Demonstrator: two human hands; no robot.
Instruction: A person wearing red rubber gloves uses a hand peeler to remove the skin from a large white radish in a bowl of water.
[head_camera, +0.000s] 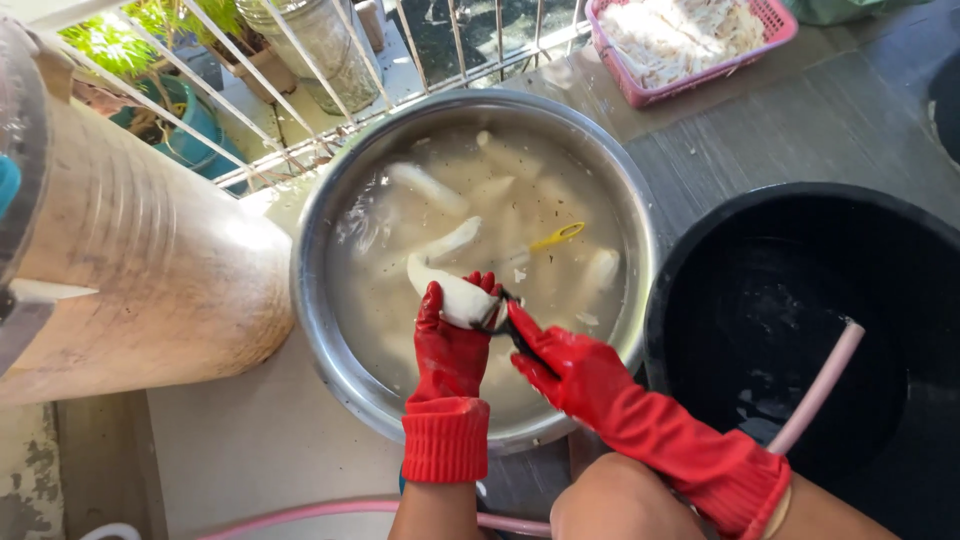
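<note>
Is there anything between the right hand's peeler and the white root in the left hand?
Nothing visible. The left hand holds the white root above the cloudy water in the steel basin, and the right hand has the dark peeler right at the root's near end.

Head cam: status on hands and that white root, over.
Left hand gripping white root over steel basin. Right hand holding dark peeler against it. More roots and yellow tool soaking below; nothing blocking.
</note>
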